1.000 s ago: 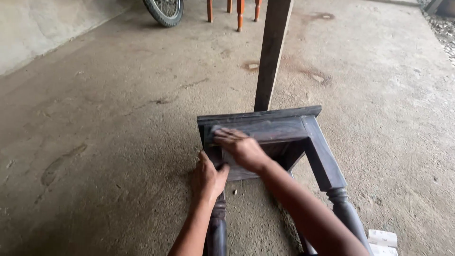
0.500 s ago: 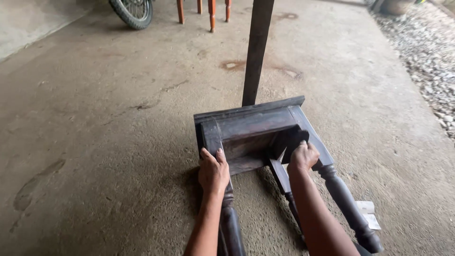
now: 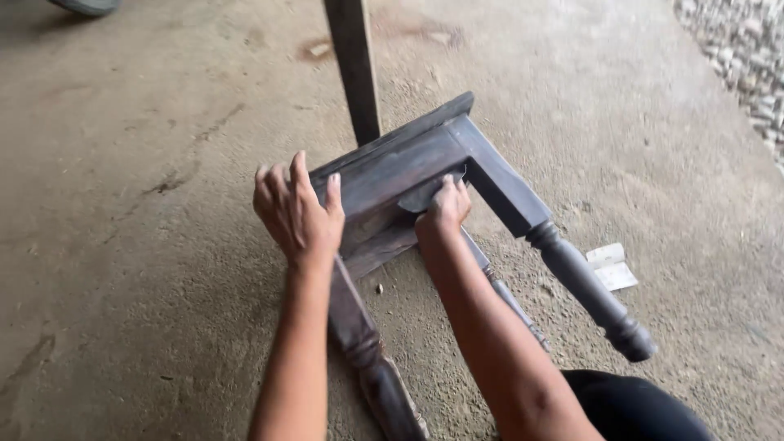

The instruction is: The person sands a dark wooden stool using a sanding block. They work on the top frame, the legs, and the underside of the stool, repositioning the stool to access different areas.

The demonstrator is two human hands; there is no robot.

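Observation:
A dark wooden stool (image 3: pixel 490 175) lies on its side on the concrete floor, its turned legs pointing toward me. My left hand (image 3: pixel 296 214) rests on the stool's left corner with the fingers spread, steadying it. My right hand (image 3: pixel 445 208) presses a grey sheet of sandpaper (image 3: pixel 425 194) against the inner face of the stool's frame, fingers closed on the sheet. One leg (image 3: pixel 584 286) sticks out to the right; another runs down under my left forearm.
A dark upright post (image 3: pixel 355 69) stands just behind the stool. Folded pale paper pieces (image 3: pixel 611 266) lie on the floor right of the stool's leg. Gravel (image 3: pixel 747 57) borders the concrete at the upper right. A tyre edge (image 3: pixel 86 6) shows at top left.
My right hand went from the stool's top face to its inner frame with the sandpaper. The stool has turned clockwise in view and my left hand shifted up onto its corner.

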